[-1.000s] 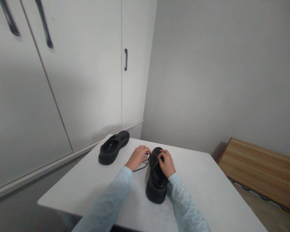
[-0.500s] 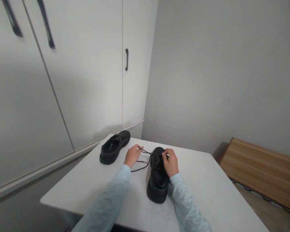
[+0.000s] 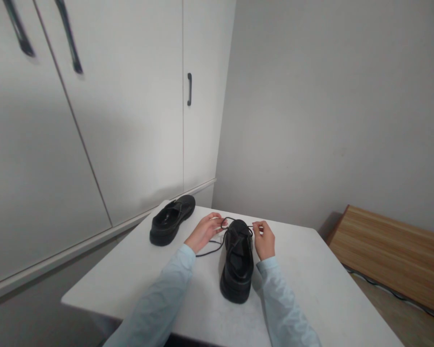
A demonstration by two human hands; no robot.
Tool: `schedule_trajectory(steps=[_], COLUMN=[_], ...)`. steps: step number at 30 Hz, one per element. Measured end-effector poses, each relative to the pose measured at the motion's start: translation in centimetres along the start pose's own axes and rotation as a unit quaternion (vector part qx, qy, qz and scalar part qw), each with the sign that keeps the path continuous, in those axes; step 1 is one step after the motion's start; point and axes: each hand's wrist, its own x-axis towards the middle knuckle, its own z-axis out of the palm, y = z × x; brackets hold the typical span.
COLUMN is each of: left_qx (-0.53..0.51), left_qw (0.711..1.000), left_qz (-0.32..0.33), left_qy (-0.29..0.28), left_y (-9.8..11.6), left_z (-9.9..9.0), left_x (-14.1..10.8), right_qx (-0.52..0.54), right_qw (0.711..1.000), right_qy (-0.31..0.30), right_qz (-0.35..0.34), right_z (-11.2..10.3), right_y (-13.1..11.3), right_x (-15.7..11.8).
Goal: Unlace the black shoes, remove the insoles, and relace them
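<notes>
Three dark handles [image 3: 189, 89] on the pale cabinet doors [image 3: 130, 130], far left. Doors shut, contents hidden.

Next, far shoe [image 3: 161, 237]: black, upright, on the far-left part of the white tabletop [image 3: 304, 284], toe pointing away, neither hand on it. Opening faces up, dark lining visible; can't make out a lace on it.

Left hand [image 3: 203, 233]: just beside the toe end of near shoe, fingers partly spread, fingertips at a loop of black lace [image 3: 210, 252]. Can't tell if that grip is pinched on it or only touching. Loose lace trails below the hand, lying on the tabletop left of the shoe.

Near shoe [image 3: 236, 289]: upright on the tabletop between the hands, heel toward the wearer. Opening faces up, inner sole visible. Status: lace is at the front of the shoe, runs out both sides. No finished bow visible, lengths loose. Hole-by-hole threading too small to read.

Right hand [image 3: 265, 242]: right of the toe end, grip closed, thumb and finger pinching a short run of lace coming off the shoe.

Far right: wood-grain board [image 3: 394, 255], beyond the tabletop, against the grey wall [image 3: 304, 111]. Not touched.
</notes>
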Motion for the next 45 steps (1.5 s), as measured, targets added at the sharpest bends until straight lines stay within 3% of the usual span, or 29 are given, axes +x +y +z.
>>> schedule_trajectory(steps=[4,11,21,25,30,35,45], left_qx=[-0.025,0.122,0.228,0.255,0.299,0.346,0.386], left_qw=[0.999,0.990,0.969,0.961,0.946,0.929,0.906], left_qz=[0.009,0.059,0.095,0.109,0.116,0.123,0.149], left_qy=[-0.022,0.041,0.009,-0.018,-0.041,-0.054,-0.095], left_y=[-0.2,-1.0,-1.7,-1.9,-2.3,-2.5,-2.3], left_z=[0.4,1.0,1.1,1.2,1.3,1.8,2.5], left_x=[0.0,0.1,0.3,0.3,0.2,0.0,-0.6], right_qx=[0.010,0.059,0.171,0.266,0.411,0.490,0.526], right_qw=[0.999,0.996,0.977,0.953,0.896,0.851,0.819], right_qy=[0.011,0.035,0.112,0.122,0.113,0.108,0.139], right_qz=[0.031,0.053,0.062,0.073,0.121,0.157,0.183], right_z=[-0.4,-1.1,-1.9,-2.0,-2.9,-4.3,-6.3], right_y=[0.2,1.1,0.9,0.5,0.4,0.9,1.5], right_x=[0.4,0.9,1.5,1.6,1.9,2.7,3.5])
